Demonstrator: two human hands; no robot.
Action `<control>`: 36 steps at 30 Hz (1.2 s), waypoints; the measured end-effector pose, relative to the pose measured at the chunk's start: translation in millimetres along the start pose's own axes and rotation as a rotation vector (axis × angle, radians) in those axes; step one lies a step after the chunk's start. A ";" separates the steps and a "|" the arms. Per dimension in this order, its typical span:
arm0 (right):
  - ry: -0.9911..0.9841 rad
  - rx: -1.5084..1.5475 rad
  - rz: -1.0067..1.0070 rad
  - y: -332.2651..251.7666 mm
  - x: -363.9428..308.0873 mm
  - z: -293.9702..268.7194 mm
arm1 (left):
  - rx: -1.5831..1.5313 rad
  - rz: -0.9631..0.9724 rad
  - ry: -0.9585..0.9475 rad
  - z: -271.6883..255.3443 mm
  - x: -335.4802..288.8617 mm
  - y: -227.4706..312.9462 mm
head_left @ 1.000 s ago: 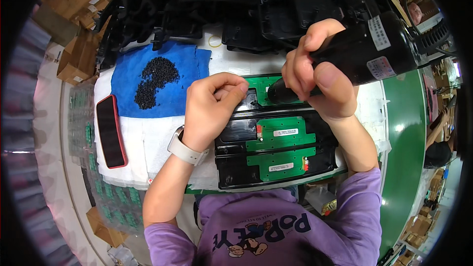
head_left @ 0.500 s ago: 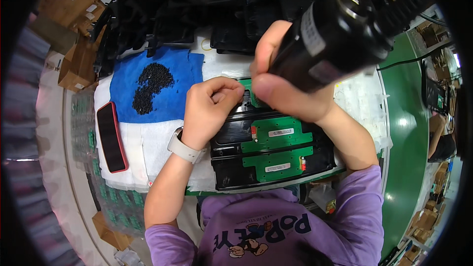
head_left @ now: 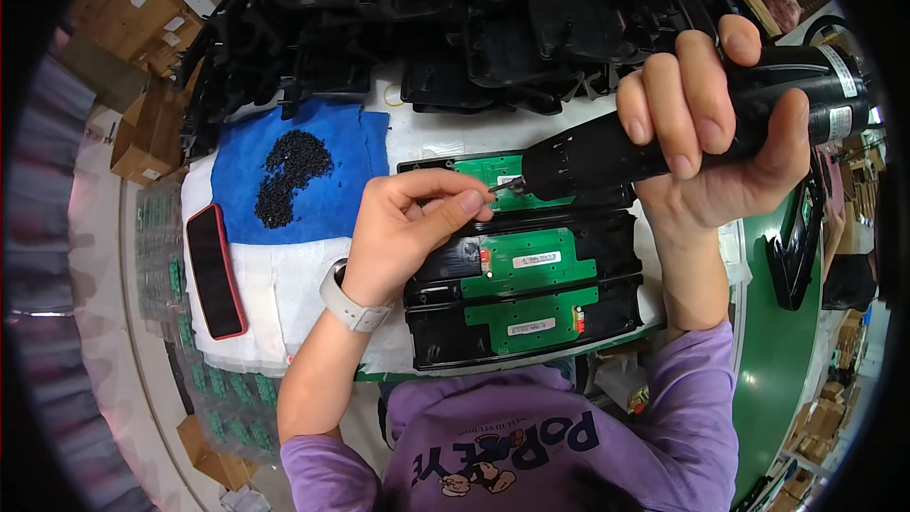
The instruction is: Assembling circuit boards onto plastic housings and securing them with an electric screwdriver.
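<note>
My right hand (head_left: 701,147) is wrapped round a black electric screwdriver (head_left: 597,154), tilted so that its bit points left. Thumb and fingertips of my left hand (head_left: 403,228) pinch together at the tip of the bit. Whatever is between them is too small to make out. Both hands are above the farthest of three black plastic panels (head_left: 438,334), which lie in a row from near to far. Each panel carries a green circuit board (head_left: 578,267) with a white label. The far board is partly covered by the screwdriver and my left hand.
A blue cloth (head_left: 242,152) to the left bears a heap of tiny black screws (head_left: 296,166). Beside it lies a red-edged phone (head_left: 216,270). Many black plastic housings (head_left: 493,38) are piled at the back. Bagged green boards (head_left: 213,384) are at the far left.
The screwdriver has swung from upright over the panels to a slant, its body now farther right, its bit meeting my left fingertips. My left hand has shifted slightly right and down.
</note>
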State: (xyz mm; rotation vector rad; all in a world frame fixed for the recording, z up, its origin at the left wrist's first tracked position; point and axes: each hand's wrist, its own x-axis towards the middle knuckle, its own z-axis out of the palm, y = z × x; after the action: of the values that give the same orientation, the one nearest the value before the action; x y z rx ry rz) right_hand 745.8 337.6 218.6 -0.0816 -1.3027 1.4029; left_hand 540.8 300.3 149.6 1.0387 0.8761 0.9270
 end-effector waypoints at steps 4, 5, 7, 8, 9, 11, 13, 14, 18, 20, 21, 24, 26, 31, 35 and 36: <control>0.021 0.003 0.014 -5.5 -2.4 2.1 | -0.027 -0.013 -0.007 0.8 0.1 -2.6; 0.026 0.005 0.017 -6.4 -2.8 2.5 | -0.026 -0.017 0.000 0.5 0.5 -3.8; 0.033 0.007 0.022 -7.6 -3.1 3.2 | -0.025 -0.020 0.006 -0.3 1.2 -7.6; 0.037 0.009 0.025 -7.9 -3.0 3.5 | -0.009 0.021 0.002 -0.6 1.6 -10.7; 0.036 0.009 0.024 -7.7 -2.7 3.7 | 0.008 0.063 -0.003 -0.7 1.6 -11.9; 0.068 0.027 0.013 -5.3 -3.1 2.4 | 0.049 0.051 -0.012 -0.6 1.7 -10.5; 0.097 0.048 0.004 -0.9 -3.0 1.5 | 0.092 0.039 -0.016 0.1 1.3 -11.4; 0.110 0.061 -0.001 1.5 -2.9 1.6 | 0.069 0.051 0.000 1.3 0.6 -14.0; 0.191 0.062 -0.056 5.6 -3.5 3.2 | -0.127 -0.035 0.018 1.2 0.3 -13.7; 0.300 0.084 -0.028 2.9 -1.3 4.2 | -0.061 0.018 0.041 6.3 -0.3 -13.8; 0.301 0.084 -0.030 1.2 0.7 5.6 | 0.004 0.071 0.066 8.2 -0.7 -13.9; 0.490 0.050 0.052 1.0 4.6 11.1 | 0.480 0.247 0.093 7.6 -1.0 -15.7; 0.475 0.030 0.052 2.6 2.6 13.6 | 0.539 0.297 0.104 7.8 -1.0 -17.9; 0.468 0.082 -0.012 4.5 1.0 12.4 | 0.220 0.207 0.192 13.2 -1.8 -18.8; 0.412 0.049 -0.032 10.7 0.3 12.9 | 0.407 0.098 0.164 9.6 0.1 -14.9; 0.377 0.016 -0.042 12.7 -0.4 13.5 | 0.517 0.118 0.188 8.2 0.5 -15.5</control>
State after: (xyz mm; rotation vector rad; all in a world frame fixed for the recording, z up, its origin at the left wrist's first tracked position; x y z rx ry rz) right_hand 728.5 332.5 214.5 -0.2923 -0.9743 1.2883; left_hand 551.6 294.7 137.0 1.4730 1.2624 0.9278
